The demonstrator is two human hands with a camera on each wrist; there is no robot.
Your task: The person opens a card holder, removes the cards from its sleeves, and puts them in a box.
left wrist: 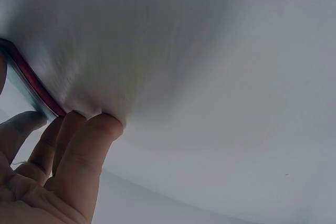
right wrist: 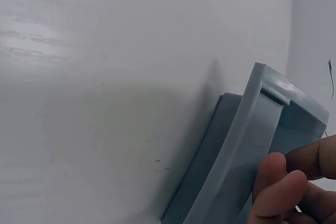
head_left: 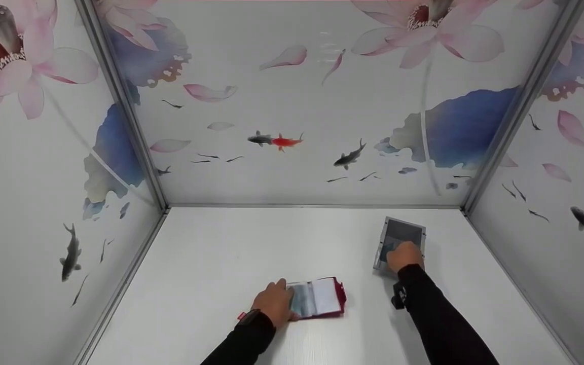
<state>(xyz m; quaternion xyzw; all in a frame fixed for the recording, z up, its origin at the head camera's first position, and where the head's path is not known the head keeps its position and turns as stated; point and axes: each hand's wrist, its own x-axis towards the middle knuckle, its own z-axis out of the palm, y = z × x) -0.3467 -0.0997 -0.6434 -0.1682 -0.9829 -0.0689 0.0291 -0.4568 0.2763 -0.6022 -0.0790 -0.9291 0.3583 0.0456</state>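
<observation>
An open booklet with clear sleeve pages and a red cover (head_left: 328,296) lies on the white table. My left hand (head_left: 274,303) holds its left side, thumb at the near edge and fingers at the far edge. In the left wrist view, the fingers (left wrist: 79,156) bend at the red cover's edge (left wrist: 37,85), some of them touching the tabletop. My right hand (head_left: 404,256) reaches into the grey open box (head_left: 404,230), beside a bluish patch in it. In the right wrist view, its bent fingers (right wrist: 281,195) are at the box's rim (right wrist: 231,150); whether they pinch anything is unclear.
White panels with painted lotus flowers and fish enclose the table (head_left: 231,248) at the back and both sides. Grey metal strips (head_left: 317,206) run along the panel edges. The box stands near the back right, the booklet nearer the front middle.
</observation>
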